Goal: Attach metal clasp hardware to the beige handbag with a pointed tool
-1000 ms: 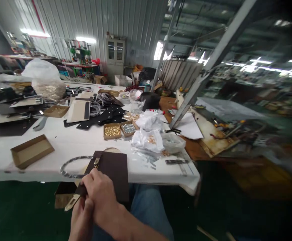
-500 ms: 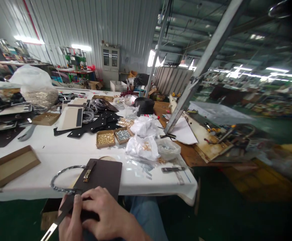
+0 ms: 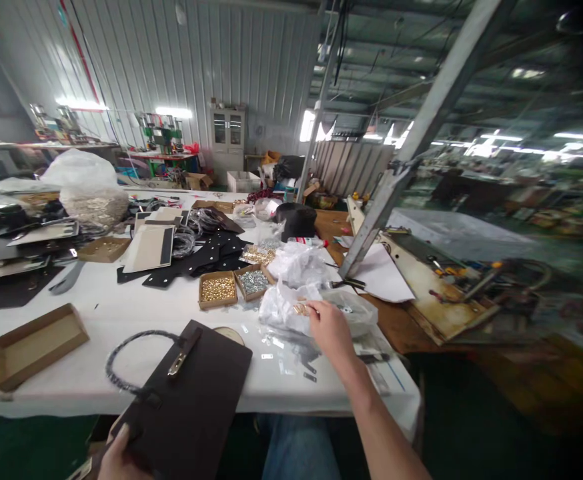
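My left hand (image 3: 121,457) grips the lower left edge of a dark brown bag panel (image 3: 191,400), its thumb on top. The panel tilts over the table's front edge. A loop handle (image 3: 116,353) in clear wrap joins it, and a gold metal plate (image 3: 177,363) sits on the strap tab at the top. At the right, my right hand (image 3: 327,327) is over an open plastic bag (image 3: 279,307), fingers drawn together at the small gold metal pieces (image 3: 300,309) in it. Whether a piece is between the fingertips is hidden.
Two small boxes, one of gold studs (image 3: 217,289) and one of silver rings (image 3: 253,281), stand behind the panel. Small metal plates (image 3: 267,356) lie loose nearby. A cardboard tray (image 3: 39,347) stands left. A slanted metal post (image 3: 371,227) rises at right.
My right hand has left the panel and moved right and forward to the plastic bag of gold pieces. My left hand keeps the panel, which now shows more of its surface. The view has shifted slightly.
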Motion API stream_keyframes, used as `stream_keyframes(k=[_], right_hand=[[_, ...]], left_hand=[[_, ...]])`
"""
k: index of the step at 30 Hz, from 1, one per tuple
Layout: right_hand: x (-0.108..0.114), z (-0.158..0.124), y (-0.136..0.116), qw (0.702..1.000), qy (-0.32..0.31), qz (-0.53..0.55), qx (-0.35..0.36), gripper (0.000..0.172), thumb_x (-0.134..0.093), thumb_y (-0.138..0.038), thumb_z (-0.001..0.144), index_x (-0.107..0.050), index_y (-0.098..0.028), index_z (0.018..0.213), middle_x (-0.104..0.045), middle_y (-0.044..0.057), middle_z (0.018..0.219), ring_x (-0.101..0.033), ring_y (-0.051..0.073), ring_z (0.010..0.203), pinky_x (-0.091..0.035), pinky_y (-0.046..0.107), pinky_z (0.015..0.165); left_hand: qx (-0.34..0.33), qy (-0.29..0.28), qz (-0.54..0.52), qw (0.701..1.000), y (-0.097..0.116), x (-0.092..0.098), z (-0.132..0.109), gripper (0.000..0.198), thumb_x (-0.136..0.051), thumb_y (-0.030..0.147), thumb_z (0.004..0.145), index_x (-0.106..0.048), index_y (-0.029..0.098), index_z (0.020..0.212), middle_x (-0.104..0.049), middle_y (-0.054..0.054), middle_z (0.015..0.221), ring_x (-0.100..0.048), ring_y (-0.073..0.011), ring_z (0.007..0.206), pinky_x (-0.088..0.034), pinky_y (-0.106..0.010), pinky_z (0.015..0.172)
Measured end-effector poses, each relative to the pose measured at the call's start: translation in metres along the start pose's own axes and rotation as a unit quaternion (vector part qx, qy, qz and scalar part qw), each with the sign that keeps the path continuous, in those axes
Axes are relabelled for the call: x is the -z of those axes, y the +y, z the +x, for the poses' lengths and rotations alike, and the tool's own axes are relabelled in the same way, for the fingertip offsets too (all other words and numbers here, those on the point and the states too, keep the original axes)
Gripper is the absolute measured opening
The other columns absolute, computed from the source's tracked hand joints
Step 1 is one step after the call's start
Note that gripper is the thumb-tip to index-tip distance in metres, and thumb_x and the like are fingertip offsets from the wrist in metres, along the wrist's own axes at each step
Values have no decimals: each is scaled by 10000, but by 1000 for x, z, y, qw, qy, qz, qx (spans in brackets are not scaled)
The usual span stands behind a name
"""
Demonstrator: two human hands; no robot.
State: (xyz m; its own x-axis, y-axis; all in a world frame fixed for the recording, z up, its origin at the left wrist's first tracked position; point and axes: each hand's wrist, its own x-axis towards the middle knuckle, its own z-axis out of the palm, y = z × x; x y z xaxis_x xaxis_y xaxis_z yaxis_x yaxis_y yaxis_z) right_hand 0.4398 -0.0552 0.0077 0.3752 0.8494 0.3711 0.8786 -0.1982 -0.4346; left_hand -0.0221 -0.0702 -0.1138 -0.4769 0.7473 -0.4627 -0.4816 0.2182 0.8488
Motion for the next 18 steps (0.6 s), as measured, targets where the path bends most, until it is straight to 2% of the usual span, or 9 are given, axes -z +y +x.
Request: stream_keyframes(k=[3, 6, 8, 10, 14, 18], right_hand=[[-16, 20, 4, 994, -70, -88, -11, 220, -641, -305, 1102, -838, -247, 1182, -804, 98, 1207, -752, 252, 1064, -504, 308, 879], [-33, 25, 0, 989, -89, -111, -29, 172, -691, -307, 1068, -837, -216, 1057, -797, 130, 1180, -750, 256, 985, -458, 317, 792], [-41, 26, 2, 988, -98, -113, -33, 154, -687, -279, 1061, -826, -213, 1064, -797, 130, 1185, -747, 255, 995, -443, 315, 789], [-45, 28, 6, 988, -109, -109, -27, 144, -688, -259, 1053, -812, -222, 1116, -798, 116, 1201, -743, 257, 1037, -443, 311, 811], [-47, 34, 12, 986, -130, -109, -1, 172, -669, -231, 1048, -797, -225, 1162, -787, 112, 1205, -738, 260, 1059, -447, 316, 851], [-48, 36, 9, 984, -140, -108, 31, 231, -625, -175, 1034, -790, -217, 1189, -769, 113, 1278, -734, 257, 1099, -456, 321, 876]], left_hand=[[43, -3, -97, 994, -1, -6, -10, 279, -749, 360, 789, -775, 247, 1043, -811, 8, 876, -778, -254, 1013, -641, -368, 1049], [64, -52, -137, 987, 5, -4, -27, 346, -805, 366, 809, -806, 236, 1129, -855, -6, 1036, -783, -268, 1130, -634, -360, 1066], [76, -109, -151, 980, 11, 0, -36, 456, -859, 383, 798, -814, 219, 1220, -864, -34, 1156, -786, -305, 1178, -648, -393, 1062], [80, -138, -159, 974, 16, 2, -41, 509, -884, 384, 796, -814, 198, 1265, -861, -62, 1220, -792, -335, 1187, -664, -426, 1047], [97, -166, -169, 967, 24, -3, -42, 439, -858, 341, 854, -822, 160, 1252, -858, -99, 1256, -806, -331, 1171, -679, -427, 1016], [97, -192, -201, 956, 34, -12, -43, 325, -823, 309, 878, -839, 131, 1149, -870, -115, 1183, -806, -345, 1197, -666, -437, 1043]])
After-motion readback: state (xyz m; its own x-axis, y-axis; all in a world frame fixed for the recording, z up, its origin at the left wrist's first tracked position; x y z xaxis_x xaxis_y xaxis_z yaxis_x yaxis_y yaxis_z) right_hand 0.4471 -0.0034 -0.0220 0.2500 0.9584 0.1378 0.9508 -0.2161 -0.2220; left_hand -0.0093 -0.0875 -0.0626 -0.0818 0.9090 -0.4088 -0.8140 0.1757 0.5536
